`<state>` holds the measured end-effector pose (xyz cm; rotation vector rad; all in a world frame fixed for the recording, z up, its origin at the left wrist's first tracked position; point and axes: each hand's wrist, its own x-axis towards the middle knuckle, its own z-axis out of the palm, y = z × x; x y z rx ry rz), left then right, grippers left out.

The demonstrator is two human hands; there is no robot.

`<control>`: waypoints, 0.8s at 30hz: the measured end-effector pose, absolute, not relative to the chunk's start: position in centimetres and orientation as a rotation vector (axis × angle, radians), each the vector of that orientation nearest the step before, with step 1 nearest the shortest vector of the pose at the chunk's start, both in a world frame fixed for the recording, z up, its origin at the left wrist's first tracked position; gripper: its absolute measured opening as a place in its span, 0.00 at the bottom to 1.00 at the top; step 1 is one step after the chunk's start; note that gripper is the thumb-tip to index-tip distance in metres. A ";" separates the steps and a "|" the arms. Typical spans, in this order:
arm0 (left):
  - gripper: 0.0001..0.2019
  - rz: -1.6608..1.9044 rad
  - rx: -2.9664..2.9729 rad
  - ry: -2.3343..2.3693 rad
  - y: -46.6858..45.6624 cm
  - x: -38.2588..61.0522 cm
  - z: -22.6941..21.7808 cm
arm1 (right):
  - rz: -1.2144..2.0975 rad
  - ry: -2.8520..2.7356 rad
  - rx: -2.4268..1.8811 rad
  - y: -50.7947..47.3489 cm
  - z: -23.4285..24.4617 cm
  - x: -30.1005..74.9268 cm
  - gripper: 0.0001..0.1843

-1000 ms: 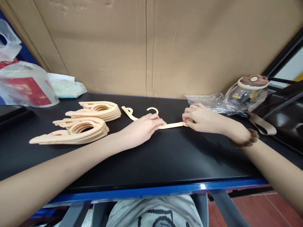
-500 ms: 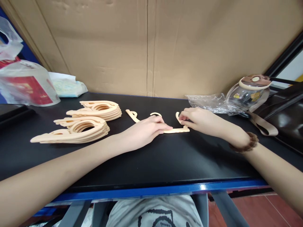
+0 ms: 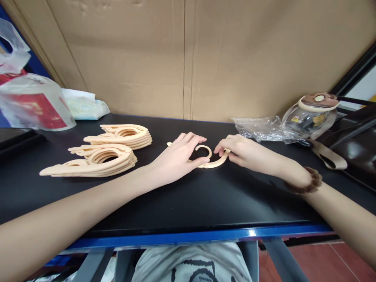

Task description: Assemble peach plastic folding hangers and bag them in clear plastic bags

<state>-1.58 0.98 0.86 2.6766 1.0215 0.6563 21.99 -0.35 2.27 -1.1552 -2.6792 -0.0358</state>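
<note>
A beige folding clothes hanger (image 3: pixel 215 164) lies on the black tabletop between my hands, its curved hook (image 3: pixel 207 148) pointing away from me. My left hand (image 3: pixel 182 153) rests over the hanger's left part, fingers stretched out and the thumb touching near the hook's base. Only a small tip (image 3: pixel 169 144) of that side shows behind the hand. With closed fingers, my right hand (image 3: pixel 236 149) pinches the hanger's right end, which bends upward. To the left lie two stacks of folded beige hangers, a nearer stack (image 3: pixel 96 166) and a farther stack (image 3: pixel 132 138).
A brown cardboard panel (image 3: pixel 141 62) stands along the back. At the left are a plastic bag (image 3: pixel 32 103), a tissue pack (image 3: pixel 85 107) and a dark flat object (image 3: pixel 17 141). Clear wrapping (image 3: pixel 258 127), a clear bottle (image 3: pixel 308 117) and a dark bag (image 3: pixel 352 141) sit at the right.
The hanger's right arm lay flat and straight and now curves upward, held by my right hand. My left hand has shifted slightly left, its fingers stretching farther away, and the hook shows more fully.
</note>
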 end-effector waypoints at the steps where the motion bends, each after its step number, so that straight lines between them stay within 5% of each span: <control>1: 0.21 0.659 2.667 1.038 1.0 -1.6 0.9 | -0.133 -2.672 -1.164 -0.1 2.1 22.2 0.15; 6: 0.21 0.637 2.651 0.999 1.1 -1.8 0.9 | -0.442 -2.560 -1.380 -0.1 2.4 22.2 0.14; 12: 0.30 0.499 2.534 0.879 1.0 -1.8 0.9 | -0.306 -2.448 -1.653 -1.1 3.3 21.2 0.14; 24: 0.25 0.574 2.490 0.774 1.9 -1.9 0.1 | -0.023 -2.683 -1.185 -1.4 2.6 20.6 0.19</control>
